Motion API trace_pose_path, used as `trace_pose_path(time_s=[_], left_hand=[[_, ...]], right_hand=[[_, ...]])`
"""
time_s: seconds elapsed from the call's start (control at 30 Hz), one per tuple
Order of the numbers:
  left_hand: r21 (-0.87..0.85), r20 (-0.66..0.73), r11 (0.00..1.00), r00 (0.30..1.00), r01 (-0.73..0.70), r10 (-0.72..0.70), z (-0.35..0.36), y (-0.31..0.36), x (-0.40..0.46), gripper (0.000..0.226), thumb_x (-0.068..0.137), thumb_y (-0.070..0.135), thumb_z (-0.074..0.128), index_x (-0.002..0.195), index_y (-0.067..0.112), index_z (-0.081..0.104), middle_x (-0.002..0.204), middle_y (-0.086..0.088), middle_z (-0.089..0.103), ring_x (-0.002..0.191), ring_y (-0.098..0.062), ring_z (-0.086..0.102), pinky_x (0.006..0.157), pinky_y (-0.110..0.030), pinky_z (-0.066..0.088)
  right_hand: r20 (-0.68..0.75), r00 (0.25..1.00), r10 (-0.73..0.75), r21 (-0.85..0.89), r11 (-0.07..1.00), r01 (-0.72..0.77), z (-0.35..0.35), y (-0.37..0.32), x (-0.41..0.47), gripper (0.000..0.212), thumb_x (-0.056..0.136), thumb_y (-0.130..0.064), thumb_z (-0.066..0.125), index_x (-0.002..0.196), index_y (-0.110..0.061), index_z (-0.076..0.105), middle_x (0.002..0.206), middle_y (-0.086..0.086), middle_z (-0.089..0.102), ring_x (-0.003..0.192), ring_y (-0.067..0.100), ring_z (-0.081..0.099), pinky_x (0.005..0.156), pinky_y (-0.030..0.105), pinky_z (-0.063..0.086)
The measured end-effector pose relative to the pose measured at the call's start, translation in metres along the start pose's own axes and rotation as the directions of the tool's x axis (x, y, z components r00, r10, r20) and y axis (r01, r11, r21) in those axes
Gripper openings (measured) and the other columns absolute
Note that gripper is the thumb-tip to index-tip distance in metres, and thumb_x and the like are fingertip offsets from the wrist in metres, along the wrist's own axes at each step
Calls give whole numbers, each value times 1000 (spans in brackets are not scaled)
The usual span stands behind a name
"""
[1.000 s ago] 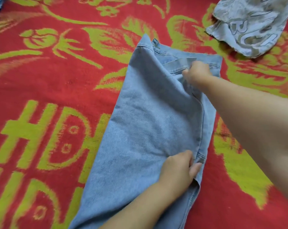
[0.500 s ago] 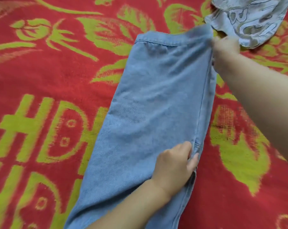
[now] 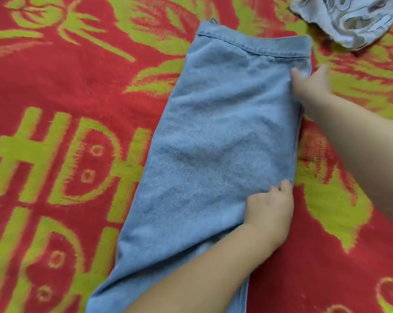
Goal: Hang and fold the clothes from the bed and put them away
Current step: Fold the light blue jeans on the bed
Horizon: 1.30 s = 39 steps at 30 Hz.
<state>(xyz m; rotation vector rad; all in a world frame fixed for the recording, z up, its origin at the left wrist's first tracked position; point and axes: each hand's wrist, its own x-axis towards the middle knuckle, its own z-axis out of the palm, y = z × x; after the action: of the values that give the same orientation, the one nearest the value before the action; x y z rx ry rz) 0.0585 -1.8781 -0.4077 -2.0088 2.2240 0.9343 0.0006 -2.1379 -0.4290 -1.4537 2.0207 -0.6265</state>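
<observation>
Jeans (image 3: pixel 213 154) lie flat across the middle of the frame on the red and green bed cover (image 3: pixel 66 86), folded lengthwise so one leg sits on the other, with the waistband along the top edge near the upper centre and the legs running off the bottom of the frame. My left hand (image 3: pixel 270 208) sits at the lower right of the denim, fingers curled over the right-hand edge and the thumb tip on top, so this grip looks like a pinch on the seam there, holding the layers together. My right hand (image 3: pixel 312 84) is at the upper right, just below the waistband, with fingers that look fairly straight and laid against the side edge of the denim; it is blurred, so I read that grip as spread and pressing, not closed on the cloth, though I cannot be sure. I judge the lengthwise fold as done and the edges as roughly lined up, with a few soft ripples across the middle. What is left for this pair, as I see it, is folding it across its length into a smaller stack and putting it away. A grey patterned garment (image 3: pixel 353 21) lies crumpled in the upper right corner, apart from the jeans and not yet handled, so the task as a whole seems to be in its early or middle stretch.
</observation>
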Motion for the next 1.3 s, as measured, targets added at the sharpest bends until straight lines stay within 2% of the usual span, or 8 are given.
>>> trace_pose_path(time_s=[0.13, 0.23, 0.33, 0.5, 0.77, 0.97, 1.1, 1.3], left_hand=[[25, -12, 999, 1000, -28, 29, 1, 7, -12, 42, 81, 24, 63, 121, 20, 50, 90, 0, 65, 71, -22, 69, 48, -30, 37], [-332, 156, 938, 974, -103, 163, 7, -1, -15, 69, 94, 26, 56, 150, 13, 17, 127, -17, 48, 112, -35, 52, 87, -43, 43], [-594, 39, 792, 978, -143, 206, -17, -37, -40, 50, 91, -2, 50, 140, 1, 43, 122, -22, 57, 114, -32, 53, 98, -33, 37], [-263, -290, 932, 942, -249, 170, -46, -141, -122, 46, 70, -8, 37, 106, -4, 66, 95, -18, 65, 93, -23, 55, 82, -32, 43], [-473, -173, 771, 814, 425, -555, 13, -196, -254, 49, 86, 19, 69, 125, 0, 45, 115, -10, 51, 111, -26, 49, 93, -29, 34], [-655, 32, 593, 800, 469, -599, 41, -172, -276, 51, 75, 35, 78, 112, 26, 45, 93, 19, 57, 81, 0, 55, 66, -19, 38], [-660, 164, 521, 780, 541, -603, 50, -176, -275, 42, 79, 29, 76, 109, 11, 53, 104, 1, 64, 97, -18, 61, 74, -25, 43], [4, -180, 999, 983, 45, -43, 30, -216, -289, 66, 81, 7, 48, 144, 10, 30, 137, -15, 46, 126, -30, 42, 100, -51, 43]], right_hand=[[101, 971, -216, -128, 965, 228, -9, 15, -22, 55, 97, -18, 42, 149, -15, 23, 137, 15, 49, 123, 32, 48, 95, 33, 37], [182, 982, -43, -401, 909, 114, -15, 18, -45, 78, 99, -29, 48, 154, -16, -5, 154, 23, 21, 138, 39, 29, 106, 42, 30], [252, 953, -168, -560, 778, 285, -19, 8, -97, 79, 97, -28, 49, 154, -19, -5, 160, 17, -2, 147, 34, 0, 115, 52, 10], [444, 595, -670, -147, 600, 786, -31, 31, -277, 54, 91, -18, 50, 141, 1, 42, 145, 22, 42, 136, 40, 37, 111, 58, 27], [574, 809, 123, -61, 992, -108, -32, 88, -461, 45, 90, -32, 63, 126, -10, 46, 114, 5, 59, 111, 26, 57, 79, 22, 35], [298, 955, -11, 143, 989, -34, -63, 91, -461, 32, 82, -27, 64, 110, -28, 47, 78, -20, 67, 70, -2, 63, 57, 11, 39], [523, 849, 74, -196, 980, 35, -68, 125, -466, 79, 86, -15, 68, 150, -16, 22, 123, 9, 57, 116, 29, 55, 89, 32, 42], [523, 741, -420, -453, 600, 660, -60, 126, -481, 103, 52, -10, 79, 145, -14, 35, 150, 21, 35, 142, 39, 22, 105, 67, 16]])
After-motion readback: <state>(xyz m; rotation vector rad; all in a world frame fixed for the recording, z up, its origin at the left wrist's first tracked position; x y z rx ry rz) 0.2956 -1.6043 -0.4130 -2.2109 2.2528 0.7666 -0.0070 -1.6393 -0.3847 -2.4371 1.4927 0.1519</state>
